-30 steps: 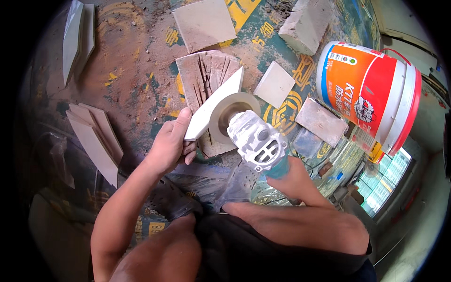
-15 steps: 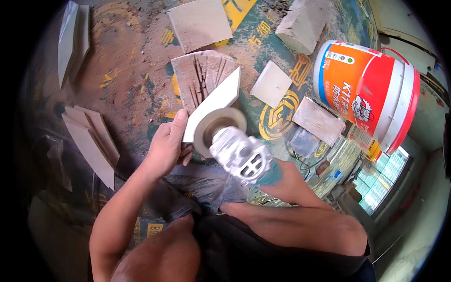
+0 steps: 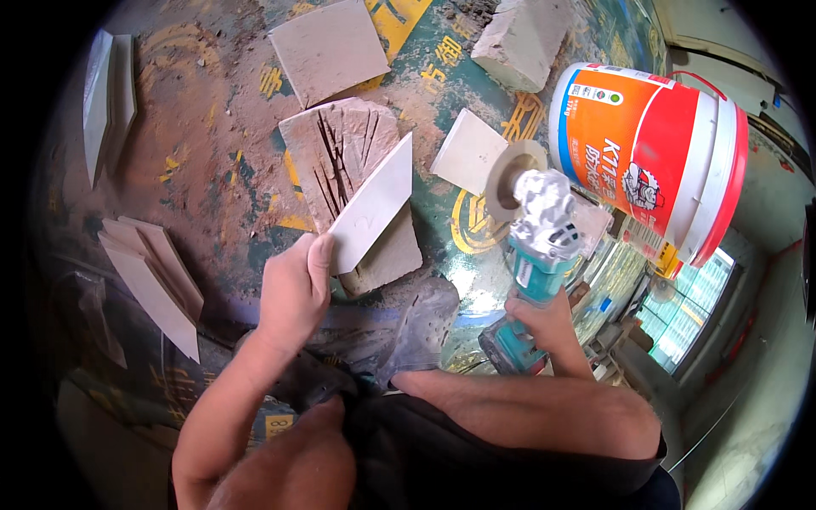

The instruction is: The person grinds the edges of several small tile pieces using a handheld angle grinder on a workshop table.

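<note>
My left hand (image 3: pixel 293 289) pinches the lower end of a pale, slant-cut tile piece (image 3: pixel 374 204) between thumb and fingers. Under the tile lies a thick dusty slab (image 3: pixel 344 140) with dark grooves cut across its top. Another flat slab (image 3: pixel 395 251) shows partly beneath them. In my right hand (image 3: pixel 548 323) is a teal cordless angle grinder (image 3: pixel 537 272), its head wrapped in something silvery. The round grinder disc (image 3: pixel 512 177) points up and stands apart from the tile. Whether the disc is spinning I cannot tell.
An orange, red and white bucket (image 3: pixel 671 161) lies at the right. Cut tile strips stand in two groups (image 3: pixel 110 110) (image 3: pixel 153 285) at the left. A square tile (image 3: pixel 330 51), a smaller tile (image 3: pixel 469 151) and a thick block (image 3: pixel 520 47) lie farther off on the dusty green floor sheet.
The grinder has moved right, away from the tile, and its handle and battery now show. The tile stays in my left hand over the grooved slab. The whole view has shifted slightly.
</note>
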A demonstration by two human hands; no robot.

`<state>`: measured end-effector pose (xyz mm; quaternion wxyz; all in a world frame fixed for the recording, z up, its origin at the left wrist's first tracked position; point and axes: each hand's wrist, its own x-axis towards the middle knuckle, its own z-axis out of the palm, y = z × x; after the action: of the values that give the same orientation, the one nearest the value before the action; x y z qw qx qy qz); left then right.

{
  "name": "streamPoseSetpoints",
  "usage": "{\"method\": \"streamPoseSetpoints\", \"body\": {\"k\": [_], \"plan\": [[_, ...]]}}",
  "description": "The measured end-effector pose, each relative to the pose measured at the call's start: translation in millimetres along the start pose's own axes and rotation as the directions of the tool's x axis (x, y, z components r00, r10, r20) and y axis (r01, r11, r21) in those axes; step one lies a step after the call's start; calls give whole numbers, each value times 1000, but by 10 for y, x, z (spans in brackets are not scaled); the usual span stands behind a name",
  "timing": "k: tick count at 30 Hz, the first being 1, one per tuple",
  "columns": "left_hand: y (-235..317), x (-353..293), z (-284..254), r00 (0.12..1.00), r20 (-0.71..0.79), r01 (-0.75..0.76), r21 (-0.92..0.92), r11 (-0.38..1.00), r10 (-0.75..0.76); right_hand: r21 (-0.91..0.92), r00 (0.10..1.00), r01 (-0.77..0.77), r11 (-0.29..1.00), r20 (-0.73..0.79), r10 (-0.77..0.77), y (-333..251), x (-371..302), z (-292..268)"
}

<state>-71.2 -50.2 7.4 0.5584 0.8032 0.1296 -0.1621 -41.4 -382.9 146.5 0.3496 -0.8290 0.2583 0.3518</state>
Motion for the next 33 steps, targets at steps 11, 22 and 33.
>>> {"method": "streamPoseSetpoints", "body": {"k": [11,22,33], "plan": [[217,-47,-154,978,-97,-157,259,953,187,155,998,-61,986,44,54,112,-56,-2],[408,153,-61,960,-111,-216,288,933,257,253,999,-29,967,-10,33,92,-73,125],[405,44,-411,937,258,348,-749,564,-234,295,999,-19,955,32,10,83,-162,183]]}}
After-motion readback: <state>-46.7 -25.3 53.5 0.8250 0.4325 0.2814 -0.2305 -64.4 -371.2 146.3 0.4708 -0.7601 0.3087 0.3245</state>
